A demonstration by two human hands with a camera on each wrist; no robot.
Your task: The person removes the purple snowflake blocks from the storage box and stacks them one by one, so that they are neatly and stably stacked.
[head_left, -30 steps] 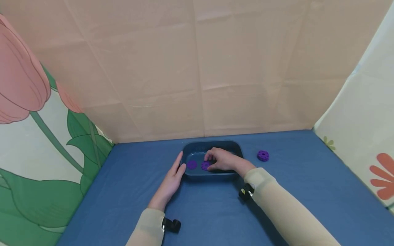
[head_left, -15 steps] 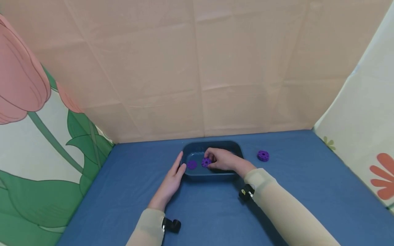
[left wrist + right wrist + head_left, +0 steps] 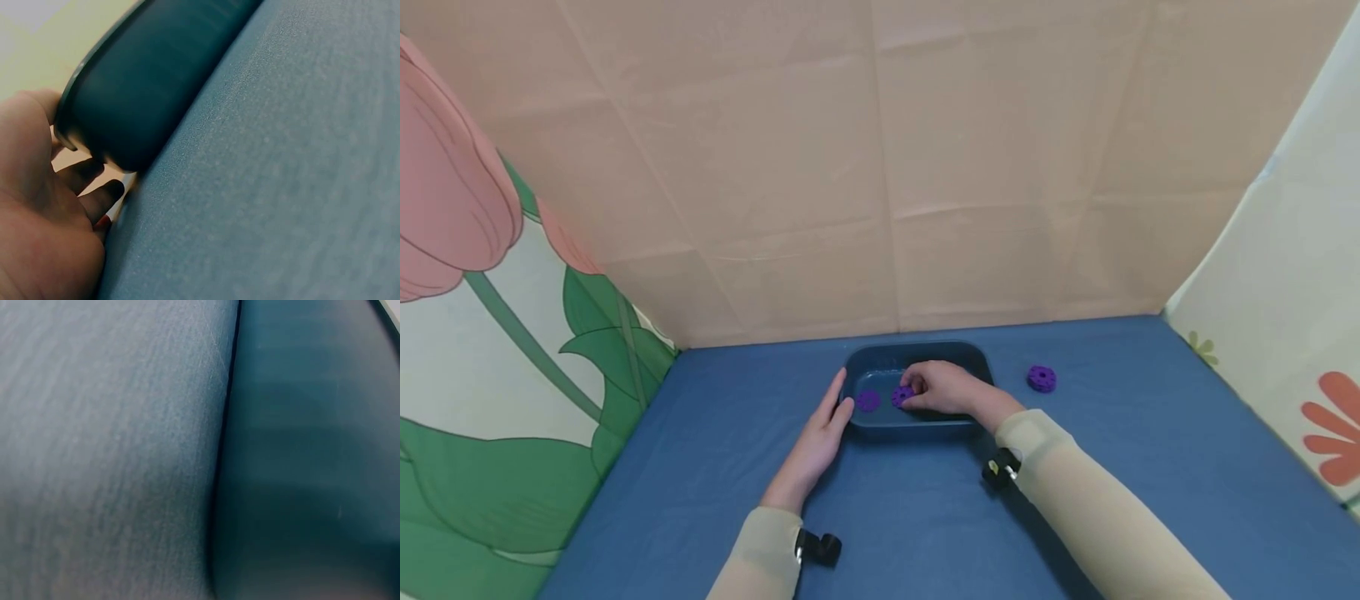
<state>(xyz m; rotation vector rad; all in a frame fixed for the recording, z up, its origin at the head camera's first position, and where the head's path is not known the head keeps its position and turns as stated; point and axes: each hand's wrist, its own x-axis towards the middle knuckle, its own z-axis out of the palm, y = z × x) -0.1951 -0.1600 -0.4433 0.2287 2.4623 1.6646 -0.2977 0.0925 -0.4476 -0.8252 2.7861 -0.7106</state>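
Note:
In the head view a dark blue rectangular tray (image 3: 895, 427) stands near the back of the table. My right hand (image 3: 946, 388) reaches into it and pinches a purple perforated disc (image 3: 900, 397) between thumb and fingers. A second purple disc (image 3: 868, 401) lies in the tray's left part. At the tray's left end my left hand (image 3: 812, 447) touches the outside with fairly straight fingers. The left wrist view shows that hand (image 3: 44, 206) with its fingers against the tray's outer wall (image 3: 137, 87). Only the tray's side (image 3: 306, 425) and cloth show in the right wrist view.
Another purple piece (image 3: 1042, 378), thicker and perhaps stacked, sits on the blue cloth (image 3: 910, 517) to the right of the tray. A beige sheet (image 3: 880, 183) hangs behind the table. Flower-patterned sheets (image 3: 1262, 333) border both sides.
My right thumb and fingertips have closed on the disc, which has risen slightly and tilted from where it lay. The left hand and tray hold still.

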